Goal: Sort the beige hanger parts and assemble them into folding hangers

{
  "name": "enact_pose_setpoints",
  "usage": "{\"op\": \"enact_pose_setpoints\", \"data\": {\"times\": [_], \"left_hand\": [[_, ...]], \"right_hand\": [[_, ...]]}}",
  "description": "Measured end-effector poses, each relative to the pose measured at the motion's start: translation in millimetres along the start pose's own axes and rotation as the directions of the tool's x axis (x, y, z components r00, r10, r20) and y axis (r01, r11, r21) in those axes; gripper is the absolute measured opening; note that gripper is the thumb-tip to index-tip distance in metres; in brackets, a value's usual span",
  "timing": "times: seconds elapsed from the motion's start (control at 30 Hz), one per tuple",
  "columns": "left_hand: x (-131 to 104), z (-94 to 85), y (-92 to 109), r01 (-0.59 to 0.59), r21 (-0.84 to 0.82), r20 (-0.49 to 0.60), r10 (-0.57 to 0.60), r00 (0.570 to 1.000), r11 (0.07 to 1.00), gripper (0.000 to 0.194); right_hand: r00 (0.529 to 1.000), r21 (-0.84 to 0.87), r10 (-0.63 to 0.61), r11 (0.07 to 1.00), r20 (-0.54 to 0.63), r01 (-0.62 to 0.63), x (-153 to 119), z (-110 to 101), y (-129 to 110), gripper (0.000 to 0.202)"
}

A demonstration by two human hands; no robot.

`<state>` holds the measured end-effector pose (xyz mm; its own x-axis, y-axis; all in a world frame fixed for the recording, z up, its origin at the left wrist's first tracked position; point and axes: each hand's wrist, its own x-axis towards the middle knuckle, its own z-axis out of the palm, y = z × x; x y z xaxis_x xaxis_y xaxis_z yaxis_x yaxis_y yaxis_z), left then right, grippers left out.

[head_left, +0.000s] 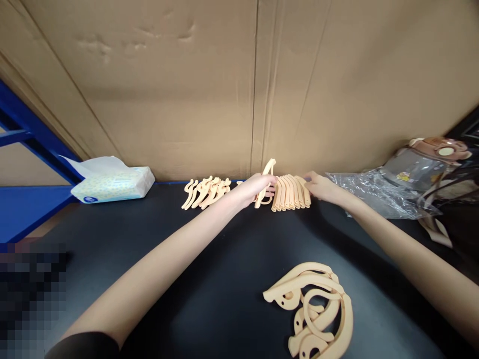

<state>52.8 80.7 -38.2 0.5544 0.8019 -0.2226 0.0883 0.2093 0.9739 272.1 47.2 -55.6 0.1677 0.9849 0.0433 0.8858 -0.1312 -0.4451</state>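
At the far edge of the black table (157, 279), left hand (254, 188) pinches one thin, pale-orange curved foam-like cutout (266, 179) upright, right hand's (321, 188) fingers curled against the standing row (291, 192); pieces look light, bendy, best gripped mid-shank.

Beige curved pieces (290, 192), black table (209, 279)

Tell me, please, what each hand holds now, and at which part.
The left hand grips one beige curved piece at its lower middle, its top raised. The right hand touches the right end of the packed row of pieces; whether it grips cannot be told.
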Motion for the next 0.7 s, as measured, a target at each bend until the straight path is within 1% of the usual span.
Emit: {"op": "enact_pose_setpoints", "data": {"times": [0.1,0.23,0.43,0.53,0.7], "left_hand": [[2.5,4.1,-0.7,0.001,-0.017,0.018,-0.001,1.000,1.000,0.010],[5.9,8.4,-2.2,0.017,-0.021,-0.007,-0.017,1.000,1.000,0.009],[16.3,9.9,-6.2,0.028,-0.001,-0.011,-0.028,1.000,1.000,0.012],[18.3,10.3,-6.3,0.030,0.010,-0.005,-0.030,1.000,1.000,0.012],[16.4,11.8,-4.9,0.030,0.033,-0.003,-0.030,1.000,0.999,0.012]], "right_hand": [[0.998,-0.025,-0.052,0.998,-0.022,0.052,1.6,2.6,3.3,0.032],[0.996,-0.080,-0.080,0.994,-0.038,0.077,0.6,1.7,4.6,0.035],[0.991,-0.141,-0.134,0.981,0.025,0.136,-5.3,-3.9,-1.3,0.038],[0.988,-0.137,-0.146,0.979,0.045,0.151,-6.6,-5.2,-3.5,0.038],[0.990,-0.084,-0.125,0.988,0.060,0.130,-5.6,-4.8,-3.5,0.034]]}}
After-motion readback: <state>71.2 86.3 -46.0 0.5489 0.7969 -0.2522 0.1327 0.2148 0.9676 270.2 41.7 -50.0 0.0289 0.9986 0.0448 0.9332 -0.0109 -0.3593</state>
